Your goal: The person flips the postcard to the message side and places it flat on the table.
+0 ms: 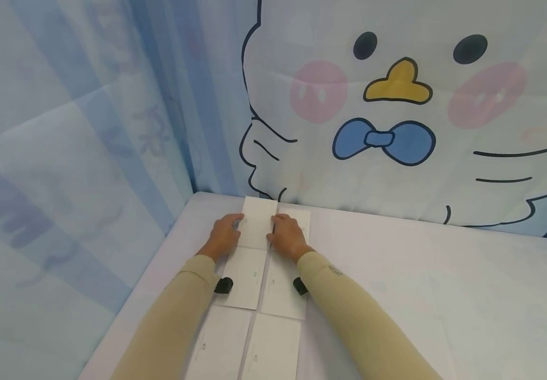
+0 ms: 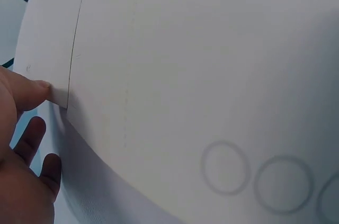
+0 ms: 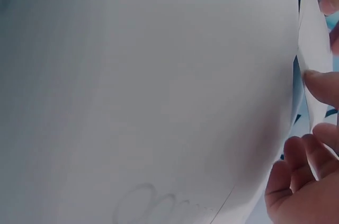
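Observation:
A white paper card (image 1: 257, 224) lies at the far end of the left column of cards, near the table's back edge. My left hand (image 1: 222, 236) grips its left side. My right hand (image 1: 288, 236) holds its right side, fingers reaching above the neighbouring far-right card (image 1: 304, 217). In the left wrist view, a thumb presses on the edge of the card (image 2: 50, 38). From the right wrist, the card (image 3: 316, 49) shows edge-on, tilted, between the fingers and thumbs. Its underside is hidden.
More white cards with small printed marks lie in two columns: a middle-left card (image 1: 242, 277), a middle-right card (image 1: 282, 290), a near-left card (image 1: 223, 338) and a near-right card (image 1: 273, 345). A patterned curtain (image 1: 216, 105) hangs behind the white table (image 1: 411, 295).

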`<state>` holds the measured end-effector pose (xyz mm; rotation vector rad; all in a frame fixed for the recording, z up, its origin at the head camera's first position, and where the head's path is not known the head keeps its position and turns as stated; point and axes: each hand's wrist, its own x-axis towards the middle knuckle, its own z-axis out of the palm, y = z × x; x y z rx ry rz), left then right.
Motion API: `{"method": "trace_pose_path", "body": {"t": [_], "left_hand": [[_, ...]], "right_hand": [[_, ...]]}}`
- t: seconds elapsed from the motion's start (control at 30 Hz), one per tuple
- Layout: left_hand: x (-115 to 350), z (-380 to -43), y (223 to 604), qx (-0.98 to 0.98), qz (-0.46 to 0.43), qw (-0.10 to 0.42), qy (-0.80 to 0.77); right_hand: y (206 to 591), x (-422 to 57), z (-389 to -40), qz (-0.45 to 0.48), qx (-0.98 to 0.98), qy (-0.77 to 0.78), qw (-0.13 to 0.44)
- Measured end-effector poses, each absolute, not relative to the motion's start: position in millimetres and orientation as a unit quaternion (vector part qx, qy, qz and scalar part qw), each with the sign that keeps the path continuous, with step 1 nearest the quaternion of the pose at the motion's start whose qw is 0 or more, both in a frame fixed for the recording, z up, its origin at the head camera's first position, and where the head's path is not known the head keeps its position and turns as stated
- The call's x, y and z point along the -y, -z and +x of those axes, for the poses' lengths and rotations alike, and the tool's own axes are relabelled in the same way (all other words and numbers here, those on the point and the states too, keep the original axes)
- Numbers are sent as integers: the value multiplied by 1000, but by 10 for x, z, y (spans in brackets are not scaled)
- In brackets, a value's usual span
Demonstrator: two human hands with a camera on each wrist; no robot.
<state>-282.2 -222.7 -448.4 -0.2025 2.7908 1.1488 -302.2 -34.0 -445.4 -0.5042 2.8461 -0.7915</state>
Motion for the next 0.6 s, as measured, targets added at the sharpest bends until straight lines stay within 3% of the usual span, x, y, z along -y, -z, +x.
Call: {"method": "trace_pose_path", "body": {"t": [0.6], "left_hand": [[2226, -2795, 4501, -932, -76, 70, -347]], "right_hand": [[4454, 304, -3005, -184, -946, 250, 97]]}}
